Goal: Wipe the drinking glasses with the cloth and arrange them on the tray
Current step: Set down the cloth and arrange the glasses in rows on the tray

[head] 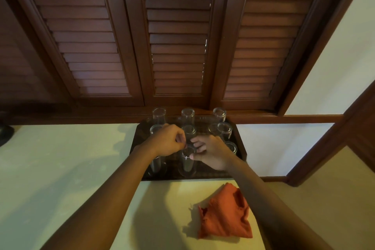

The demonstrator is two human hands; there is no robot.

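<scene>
Both hands at one upturned glass [187, 161] in dark tray's [239, 140] front row: left hand [168, 141] and right hand [212, 152] pinching its top. Other glasses ranked behind. Orange cloth [225, 213] on table [60, 168], near tray

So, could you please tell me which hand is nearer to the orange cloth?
Right. The right hand is over the tray, above the cloth in the picture, pinching a glass. The left hand is farther to the left, at the same glass.
</scene>
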